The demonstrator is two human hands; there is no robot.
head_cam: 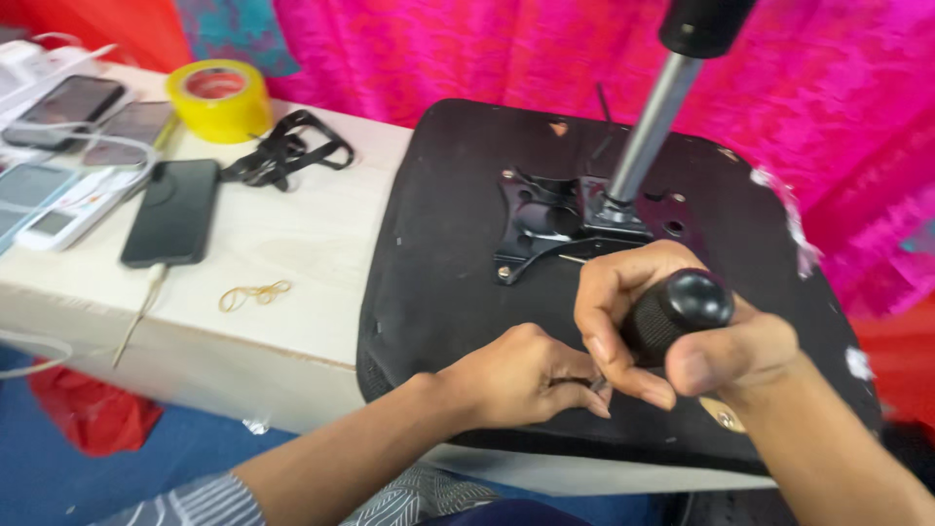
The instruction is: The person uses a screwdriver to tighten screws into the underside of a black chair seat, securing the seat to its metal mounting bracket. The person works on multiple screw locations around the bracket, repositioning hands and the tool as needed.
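My right hand (682,336) grips one black tool handle (675,312); my left hand (531,380) pinches one small screw (596,383) on the one seat (438,282).

We see a pale wooden bench (292,244). An upturned black chair seat (458,282) lies on it. Left of the seat: black strap (287,151), yellow tape roll (219,97) beyond that, rubber bands (255,294) nearer us. Further left, a black phone (175,212) with cable and more phones (68,136).
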